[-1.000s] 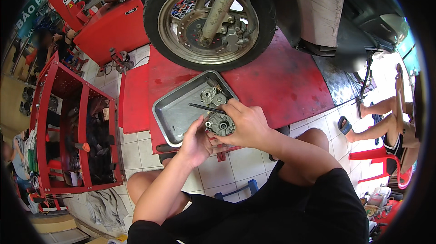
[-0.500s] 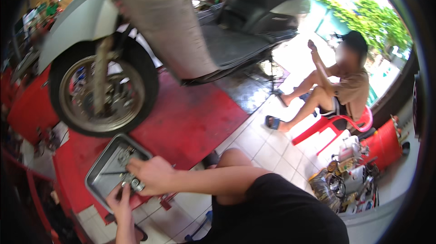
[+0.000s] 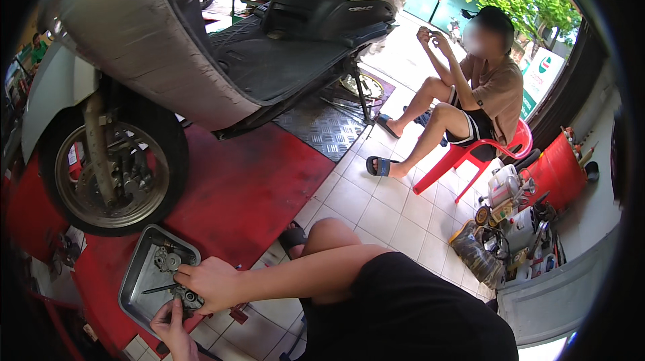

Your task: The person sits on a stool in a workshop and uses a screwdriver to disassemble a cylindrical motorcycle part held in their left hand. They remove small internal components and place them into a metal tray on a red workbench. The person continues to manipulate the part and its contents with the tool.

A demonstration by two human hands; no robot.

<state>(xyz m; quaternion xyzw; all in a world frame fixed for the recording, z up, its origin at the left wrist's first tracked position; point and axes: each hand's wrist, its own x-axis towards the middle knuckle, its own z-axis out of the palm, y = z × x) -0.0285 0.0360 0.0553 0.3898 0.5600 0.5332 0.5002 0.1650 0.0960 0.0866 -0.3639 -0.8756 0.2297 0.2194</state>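
Observation:
Over a grey metal tray, my right hand is closed around a small silver metal part with round openings, perhaps a carburetor body. My left hand is just below it, thumb and fingers pinched together against the part's lower edge. Whatever sits between those fingertips is too small to make out. Farther back in the tray lies another grey metal piece with a round cap. A thin dark rod lies across the tray's middle, its right end next to my right fingers.
The tray rests on a red platform, beside the front wheel of a grey scooter. A person sits on a red plastic chair to the right. Bottles, machine parts and a red drum line the right wall.
My view has shifted, so the scooter and seated person appear farther left. My hands stay together at the part over the tray. The seated person's hands are now both visible, raised together.

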